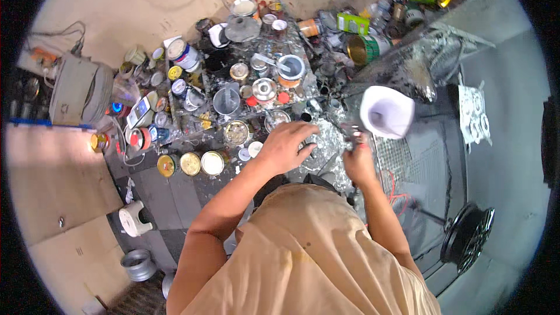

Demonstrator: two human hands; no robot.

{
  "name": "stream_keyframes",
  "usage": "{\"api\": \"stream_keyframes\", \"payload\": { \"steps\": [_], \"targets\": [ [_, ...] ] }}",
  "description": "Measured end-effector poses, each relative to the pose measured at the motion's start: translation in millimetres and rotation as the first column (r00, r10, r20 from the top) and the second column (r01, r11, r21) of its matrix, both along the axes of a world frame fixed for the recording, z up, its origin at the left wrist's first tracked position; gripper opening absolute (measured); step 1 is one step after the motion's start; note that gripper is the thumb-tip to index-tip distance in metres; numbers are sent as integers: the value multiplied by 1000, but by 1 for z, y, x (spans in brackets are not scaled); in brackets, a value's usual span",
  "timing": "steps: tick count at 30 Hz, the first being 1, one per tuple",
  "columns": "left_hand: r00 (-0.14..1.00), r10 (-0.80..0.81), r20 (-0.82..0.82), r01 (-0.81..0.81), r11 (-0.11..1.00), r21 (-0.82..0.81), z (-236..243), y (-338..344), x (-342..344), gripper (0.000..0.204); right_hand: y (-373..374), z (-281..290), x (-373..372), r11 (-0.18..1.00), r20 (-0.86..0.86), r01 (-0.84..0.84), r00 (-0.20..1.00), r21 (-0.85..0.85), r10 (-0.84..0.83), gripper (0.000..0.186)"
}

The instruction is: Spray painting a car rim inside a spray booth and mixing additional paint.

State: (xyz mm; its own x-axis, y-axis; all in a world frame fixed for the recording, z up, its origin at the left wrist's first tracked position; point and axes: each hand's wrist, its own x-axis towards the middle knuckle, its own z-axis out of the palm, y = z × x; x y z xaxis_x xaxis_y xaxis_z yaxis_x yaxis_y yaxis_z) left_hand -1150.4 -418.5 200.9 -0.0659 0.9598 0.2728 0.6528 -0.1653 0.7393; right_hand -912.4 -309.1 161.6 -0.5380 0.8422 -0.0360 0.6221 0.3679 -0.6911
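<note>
My right hand (360,163) is closed around the handle of what looks like a spray gun (354,132), its metal body partly blurred. A white open-topped cup (379,96) sits beside the gun's head, apparently joined to it; its inside looks pale, with a darker hollow at the bottom. Over the paint-spattered bench edge, my left hand (286,147) reaches out with thumb and fingers apart, holding nothing visible. Close to its fingertips are a small black round piece (306,117) and an open can (277,119).
Paint cans, tubs and lids crowd the bench, including a grey-filled tub (290,67) with a stirring stick and a clear cup (226,101). Several open cans (212,163) line the near left. A black wheel rim (466,237) stands at right; a white stool (135,219) at left.
</note>
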Motion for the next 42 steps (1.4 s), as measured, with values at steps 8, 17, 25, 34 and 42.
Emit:
{"api": "stream_keyframes", "payload": {
  "steps": [8, 17, 25, 34, 42],
  "targets": [
    [998, 54, -26, -53, 998, 33, 20, -10, -4, 48, -46, -4, -38, 970, 76, -203, 974, -131, 214, 48],
    [980, 199, -21, -196, 977, 86, -24, -38, -12, 34, -59, -18, -40, 902, 105, -387, 906, -190, 410, 44],
    [702, 542, 463, -562, 820, -107, -71, -76, -46, 25, -54, -28, -43, 863, 234, -363, 858, -352, 456, 69],
    [476, 876, 82, -879, 478, 1, -162, -72, -238, 26, -50, -11, 14, 944, 160, -235, 948, -230, 275, 62],
    [452, 756, -475, -875, 480, -68, -242, -87, -285, 82, -35, -7, 133, 940, 119, 217, 974, -263, -191, 52]
  ]
}}
